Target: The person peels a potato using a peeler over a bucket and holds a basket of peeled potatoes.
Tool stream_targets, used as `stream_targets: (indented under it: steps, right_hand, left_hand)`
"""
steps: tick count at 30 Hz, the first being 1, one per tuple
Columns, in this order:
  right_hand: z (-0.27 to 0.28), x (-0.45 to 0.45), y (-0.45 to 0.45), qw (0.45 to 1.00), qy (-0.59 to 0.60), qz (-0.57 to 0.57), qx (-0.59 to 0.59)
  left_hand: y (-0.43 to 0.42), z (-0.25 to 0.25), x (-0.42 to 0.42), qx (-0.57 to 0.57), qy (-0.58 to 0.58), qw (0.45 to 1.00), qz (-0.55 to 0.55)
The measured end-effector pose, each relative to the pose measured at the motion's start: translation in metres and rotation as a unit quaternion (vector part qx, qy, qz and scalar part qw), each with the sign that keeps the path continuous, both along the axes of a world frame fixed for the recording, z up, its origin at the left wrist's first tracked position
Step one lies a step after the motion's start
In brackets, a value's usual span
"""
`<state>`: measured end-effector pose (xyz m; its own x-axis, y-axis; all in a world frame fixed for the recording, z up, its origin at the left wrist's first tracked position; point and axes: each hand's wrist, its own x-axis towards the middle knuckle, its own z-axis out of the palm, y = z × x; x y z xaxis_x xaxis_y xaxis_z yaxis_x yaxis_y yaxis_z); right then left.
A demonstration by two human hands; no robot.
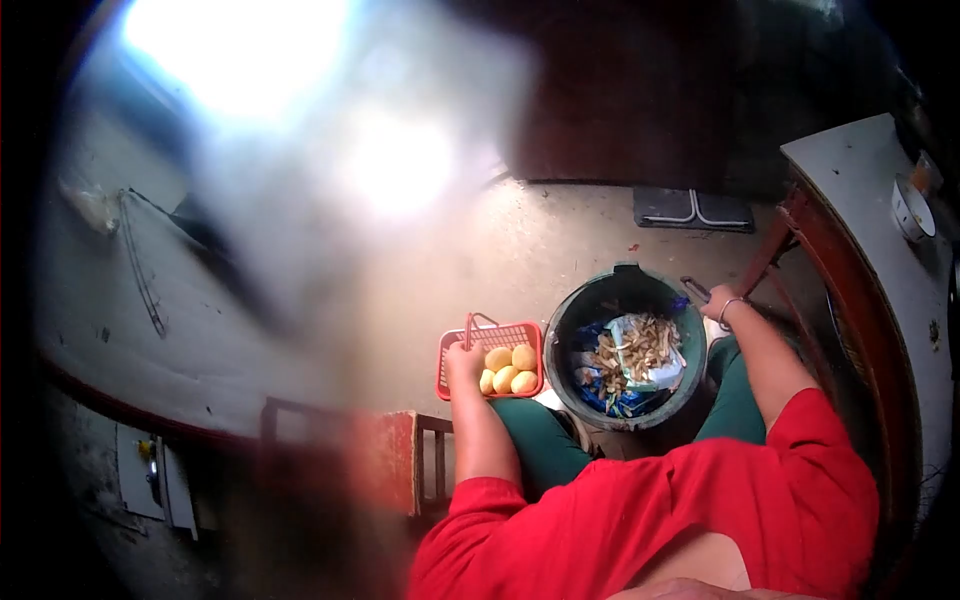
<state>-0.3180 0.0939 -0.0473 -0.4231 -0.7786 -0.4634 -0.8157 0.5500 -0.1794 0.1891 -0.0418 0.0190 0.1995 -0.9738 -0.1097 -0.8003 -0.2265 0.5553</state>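
**While Two Grips Held, Steadiness Counted**

While my left hand (465, 363) was clamped on the handle (468, 330) of the red basket (518, 335), my right was closed around a slim, dark tool (695, 289), perhaps a peeler; its working end was too small to make out. Holding well, I judged, meant a level basket, lest the smooth rounds roll, and the tool's end pointed away from my wrist. The basket, latticed plastic, sat just beside the bucket (640, 283) and bore plump, pale-yellow rounds (506, 379), probably peeled potatoes. Inside the deep, circular bucket, thin, curling brown peelings (645, 348) lay heaped on crumpled, glossy plastic (668, 373).
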Motion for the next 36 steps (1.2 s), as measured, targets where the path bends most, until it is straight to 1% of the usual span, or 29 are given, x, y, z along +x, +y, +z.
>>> stream_targets:
  steps: [2,6,8,9,11,12,15,16,20,21,24,31,33,36]
  right_hand:
    - [-0.01,0.005,-0.002,1.0,-0.015,-0.022,-0.018]
    - [-0.008,0.004,-0.005,0.999,-0.001,-0.026,-0.029]
    - [-0.008,0.004,-0.01,0.999,-0.017,-0.033,0.028]
    - [-0.013,0.003,-0.009,0.999,-0.017,-0.033,0.028]
    - [-0.024,0.006,-0.007,0.999,0.001,0.03,0.035]
    - [-0.025,0.008,-0.008,0.997,0.007,0.052,0.058]
    - [-0.001,0.019,-0.002,0.994,-0.012,0.067,0.087]
    - [-0.003,0.018,0.0,0.994,-0.012,0.067,0.089]
    - [-0.018,0.012,0.0,0.993,0.006,0.101,0.066]
    - [-0.013,0.015,0.001,0.992,0.008,0.112,0.057]
    - [0.007,0.022,0.005,0.991,0.017,0.107,0.077]
    - [0.001,0.023,0.007,0.991,0.022,0.102,0.08]
    - [0.001,0.026,0.006,0.995,0.033,0.084,0.038]
    - [0.011,0.029,0.008,0.996,0.016,0.084,0.038]
  left_hand:
    - [0.005,0.013,-0.007,0.012,-0.008,1.0,0.003]
    - [-0.001,0.005,-0.003,0.001,-0.02,1.0,0.001]
    - [-0.004,0.001,-0.002,-0.012,-0.033,0.999,0.006]
    - [-0.005,-0.001,-0.002,-0.011,-0.033,0.999,0.006]
    - [-0.009,-0.005,0.0,-0.009,-0.031,0.999,0.004]
    - [-0.009,-0.005,0.0,-0.008,-0.031,0.999,0.004]
    - [-0.007,-0.003,-0.004,-0.019,-0.016,1.0,0.009]
    - [-0.006,0.0,-0.006,-0.02,-0.016,1.0,0.007]
    - [-0.004,0.006,-0.008,-0.023,-0.014,1.0,0.005]
    - [-0.005,0.005,-0.007,-0.024,-0.012,1.0,0.004]
    - [-0.012,-0.005,-0.002,-0.019,-0.009,1.0,0.005]
    - [-0.007,0.002,-0.005,-0.015,0.01,1.0,0.009]
    - [-0.007,0.003,-0.006,-0.032,0.007,0.999,0.014]
    - [-0.008,0.002,-0.005,-0.027,0.009,1.0,0.011]
